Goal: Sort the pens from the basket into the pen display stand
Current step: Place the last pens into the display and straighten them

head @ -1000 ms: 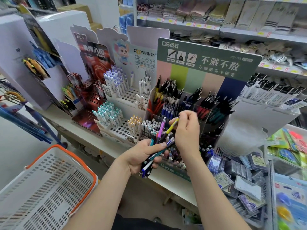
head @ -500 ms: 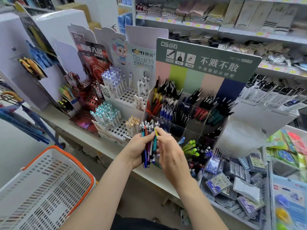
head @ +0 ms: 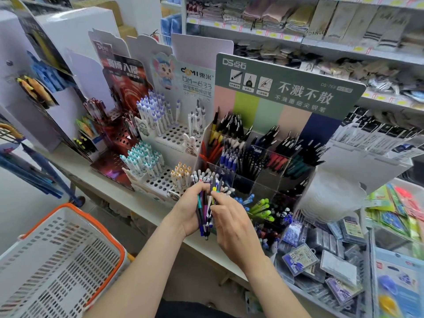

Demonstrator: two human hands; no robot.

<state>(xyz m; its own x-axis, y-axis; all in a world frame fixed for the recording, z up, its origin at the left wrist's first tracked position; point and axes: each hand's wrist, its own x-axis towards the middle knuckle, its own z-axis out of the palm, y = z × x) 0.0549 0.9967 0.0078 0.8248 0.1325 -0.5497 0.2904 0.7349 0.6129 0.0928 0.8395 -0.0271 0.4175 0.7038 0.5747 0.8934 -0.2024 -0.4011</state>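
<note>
Pens (head: pixel 203 208) upright in left hand (head: pixel 187 214), right hand (head: pixel 234 223) fingertips (head: pixel 216 196) around yellow pen (head: pixel 213 189).

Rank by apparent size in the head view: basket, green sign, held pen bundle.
1. basket, though nearest the camera and partly cropped.
2. green sign.
3. pen bundle, gripped in the left hand.

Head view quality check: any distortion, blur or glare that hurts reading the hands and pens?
Head view: strong wide-angle bowing, the shelf edge curves and the basket stretches, its mesh smeared; head view: even shop light, no hard shadows or glare; head view: the left hand gripping the pens and the right hand pinching the yellow pen are sharp.
</note>
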